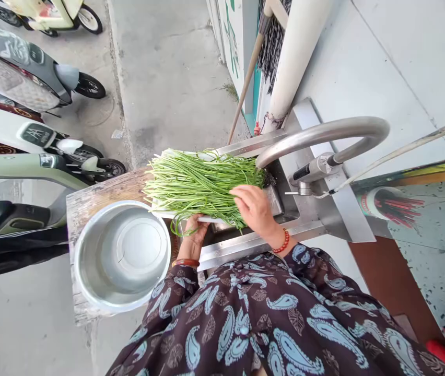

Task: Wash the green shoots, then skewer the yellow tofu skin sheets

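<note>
Left grip [195, 232] holds a white tray [213, 219] (heaped with green stalks [202, 180]), right grip [254, 210] loosely curved above.

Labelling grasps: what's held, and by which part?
Left hand: the white tray, by its near edge. Right hand: over the green stalks; grip can't be told.

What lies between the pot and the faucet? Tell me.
In the head view, long greens on a white tray lie between the pot and the faucet, with the left hand at the tray's edge.
</note>
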Motion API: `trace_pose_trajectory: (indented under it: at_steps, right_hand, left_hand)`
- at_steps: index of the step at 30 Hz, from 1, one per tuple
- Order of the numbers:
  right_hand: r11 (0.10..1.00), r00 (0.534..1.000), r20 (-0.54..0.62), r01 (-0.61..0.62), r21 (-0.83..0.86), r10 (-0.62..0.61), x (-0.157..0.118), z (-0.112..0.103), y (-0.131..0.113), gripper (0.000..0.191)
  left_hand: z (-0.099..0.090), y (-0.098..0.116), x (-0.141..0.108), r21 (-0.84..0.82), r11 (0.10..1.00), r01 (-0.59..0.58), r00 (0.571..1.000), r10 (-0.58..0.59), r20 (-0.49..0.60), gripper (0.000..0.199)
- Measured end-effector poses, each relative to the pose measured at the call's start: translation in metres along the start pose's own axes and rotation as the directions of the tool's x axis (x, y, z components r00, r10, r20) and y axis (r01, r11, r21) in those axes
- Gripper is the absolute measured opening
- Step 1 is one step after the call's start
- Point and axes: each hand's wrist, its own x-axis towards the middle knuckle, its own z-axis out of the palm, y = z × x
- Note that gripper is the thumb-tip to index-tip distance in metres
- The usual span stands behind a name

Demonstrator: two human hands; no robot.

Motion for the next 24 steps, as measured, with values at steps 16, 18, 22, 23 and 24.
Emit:
trace_pose_trajectory:
  at_steps: [16,18,22,23,24]
  right_hand:
    - [0.967,0.985,0.092,-0.126,-0.221,0.149,-0.023,0.000,0.059,0.025]
    - [0.961,0.982,0.104,-0.129,-0.243,0.159,-0.020,-0.003,0.060,0.022]
    - [0.968,0.976,0.162,-0.105,-0.227,0.144,-0.020,-0.007,0.056,0.026]
    - [0.973,0.976,0.173,-0.096,-0.211,0.134,-0.022,-0.007,0.054,0.027]
    - [0.977,0.976,0.178,-0.089,-0.193,0.124,-0.024,-0.007,0.053,0.028]
  left_hand:
    - [0.006,0.005,-0.006,-0.094,0.993,0.078,0.995,-0.084,-0.058,0.021]
    - [0.006,0.005,-0.006,-0.083,0.993,0.081,0.995,-0.086,-0.052,0.020]
    - [0.006,0.006,-0.006,-0.063,0.995,0.081,0.995,-0.084,-0.048,0.021]
    - [0.006,0.006,-0.006,-0.062,0.995,0.080,0.995,-0.083,-0.048,0.021]
    - [0.006,0.006,-0.006,-0.065,0.995,0.077,0.996,-0.081,-0.048,0.021]
